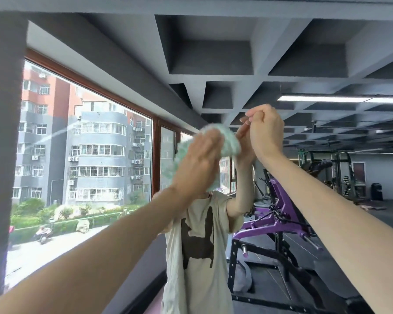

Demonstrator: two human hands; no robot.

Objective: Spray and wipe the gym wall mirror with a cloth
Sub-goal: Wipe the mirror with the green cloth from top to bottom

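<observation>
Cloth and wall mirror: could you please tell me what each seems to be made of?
Cloth: soft fabric, perhaps terry, pale green and white, matte; it bunches under the left hand, though blur hides the weave. Wall mirror: glass, smooth and glossy; it gives a clear, sharp reflection.

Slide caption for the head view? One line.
Left hand presses a green cloth flat on the gym mirror; right hand, fingers curled, raised beside it.
</observation>
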